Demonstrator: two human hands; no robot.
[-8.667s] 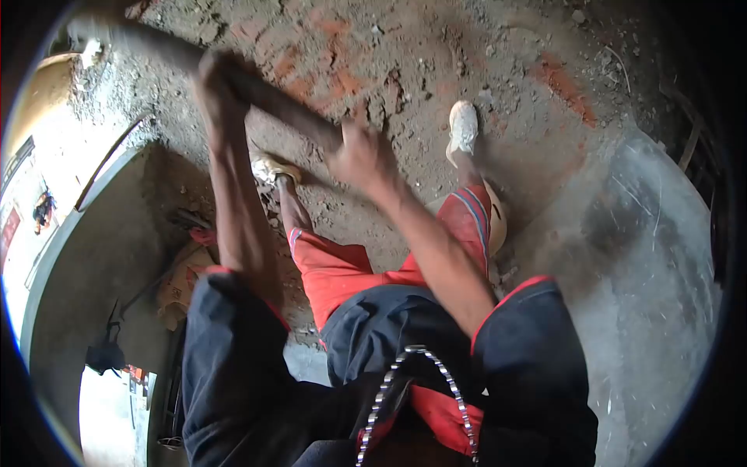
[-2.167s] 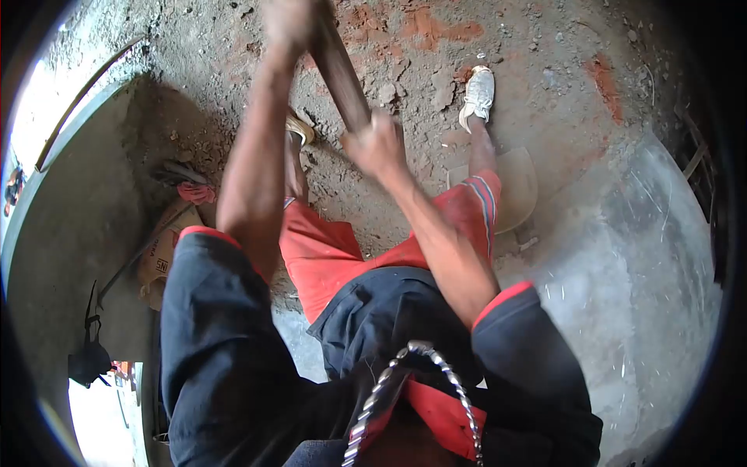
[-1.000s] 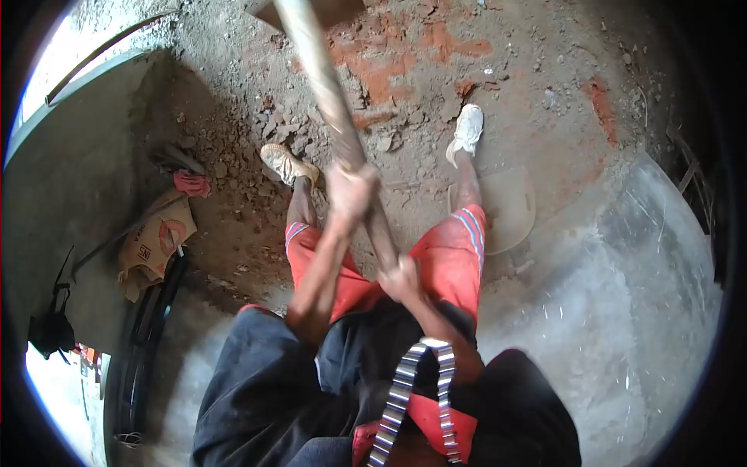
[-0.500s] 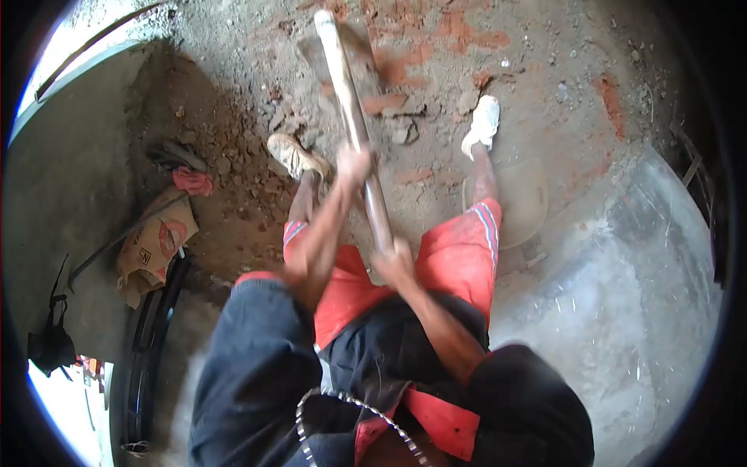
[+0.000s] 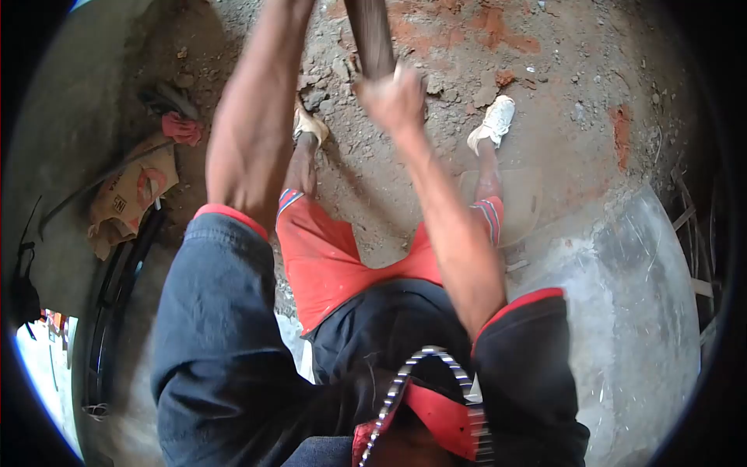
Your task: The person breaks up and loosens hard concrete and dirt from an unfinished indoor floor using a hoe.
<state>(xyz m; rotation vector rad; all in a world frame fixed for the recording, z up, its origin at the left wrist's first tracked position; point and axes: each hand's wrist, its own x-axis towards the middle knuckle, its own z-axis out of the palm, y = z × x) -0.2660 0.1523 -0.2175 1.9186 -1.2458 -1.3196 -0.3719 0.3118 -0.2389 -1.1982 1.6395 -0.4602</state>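
Note:
My right hand (image 5: pixel 395 101) is wrapped round the lower end of a hoe's wooden handle (image 5: pixel 369 39), near the top middle of the head view. The handle runs up out of the frame, so the hoe's blade is hidden from me. My left forearm (image 5: pixel 253 109) is raised and passes beyond the top edge; the left hand itself does not show. Below the tool is broken, dusty soil (image 5: pixel 350 148) with clods, between my two feet. The right hand is slightly blurred by motion.
Reddish brick patches (image 5: pixel 498 31) show in the ground ahead. A torn brown paper sack (image 5: pixel 136 191), a pink cloth (image 5: pixel 181 128) and long dark bars (image 5: pixel 117 296) lie along the left wall. A smooth grey concrete surface (image 5: pixel 622 296) slopes at the right.
Both arms have swung up and forward, lifting the hoe from the ground. Its blade and my left hand have left the frame. The right hand has moved up with the handle.

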